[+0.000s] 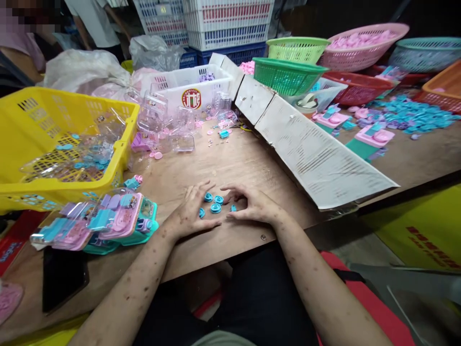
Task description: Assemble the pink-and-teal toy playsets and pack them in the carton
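- Left hand (192, 206) rests at the bench's near edge, fingers spread and curved, thumb held wide; it seems to grip nothing.
- Facing it, the right hand (257, 204) makes a loose C, with a gap between thumb and forefinger.
- Small, glossy blue oval plastic pieces (215, 208) lie between the two hands, near the front edge of the brown wooden bench (230, 168); the curved hands probably fence them into one cluster.
- Grey-white corrugated cardboard strip (309, 149) slants from the far side to the near edge, likely a wall holding back the heaped turquoise plastic parts (414, 113) on the right.
- Yellow slotted plastic crate (72, 187), along the left side, presumably keeps its clear plastic shells (97, 149) gathered.
- One blue piece sits partly behind the right thumb; whether that thumb touches it, I cannot tell.
- Curled fingers of the right hand are partly hidden behind the forefinger.
- Pink object (9, 300) beside the near left corner is cut off, its shape unclear.
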Available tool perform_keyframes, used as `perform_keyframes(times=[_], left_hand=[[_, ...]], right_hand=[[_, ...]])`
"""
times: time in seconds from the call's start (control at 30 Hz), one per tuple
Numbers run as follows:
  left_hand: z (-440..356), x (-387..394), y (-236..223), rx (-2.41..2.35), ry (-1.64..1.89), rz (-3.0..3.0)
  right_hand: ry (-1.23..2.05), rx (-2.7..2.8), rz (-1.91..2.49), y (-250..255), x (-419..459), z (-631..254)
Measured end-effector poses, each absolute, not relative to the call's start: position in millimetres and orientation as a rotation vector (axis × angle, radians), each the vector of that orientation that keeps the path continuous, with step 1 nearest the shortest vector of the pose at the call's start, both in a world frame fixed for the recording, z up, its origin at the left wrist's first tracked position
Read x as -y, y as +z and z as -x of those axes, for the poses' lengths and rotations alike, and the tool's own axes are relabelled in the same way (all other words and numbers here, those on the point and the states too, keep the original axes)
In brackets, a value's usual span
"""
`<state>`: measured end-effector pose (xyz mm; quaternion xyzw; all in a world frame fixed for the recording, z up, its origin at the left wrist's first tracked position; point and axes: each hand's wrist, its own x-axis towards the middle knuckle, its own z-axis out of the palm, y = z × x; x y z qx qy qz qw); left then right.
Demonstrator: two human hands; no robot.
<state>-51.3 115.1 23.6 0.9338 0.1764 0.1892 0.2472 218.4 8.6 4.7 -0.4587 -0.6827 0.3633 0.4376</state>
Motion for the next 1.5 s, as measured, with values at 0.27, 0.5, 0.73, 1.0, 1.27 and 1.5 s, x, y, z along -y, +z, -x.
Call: perform_keyframes(times=[0.27, 0.5, 0.73, 1.0, 1.27, 1.5], left_hand=[[30, -114, 9, -0.515, 0.593, -2.775], [32, -112, 11, -0.600, 0.826, -2.863], [36, -109, 28, -0.774, 0.960, -2.376], [20, 1, 68, -0.394, 0.989, -2.675], [-10, 32, 52, -0.320, 1.196, -2.678], [-15, -56, -1, -0.335, 1.019, -2.862]], right_hand=[[0.560, 1.061, 1.430, 12, 32, -194], [0.536, 0.791, 1.364, 4, 72, -153], [0.736, 0.533, 1.185, 9, 62, -122], [1.336, 0.342, 0.820, 43, 76, -84], [1.204, 0.181, 0.732, 39, 141, -132], [0.563, -0.016, 0.813, 100, 223, -282]])
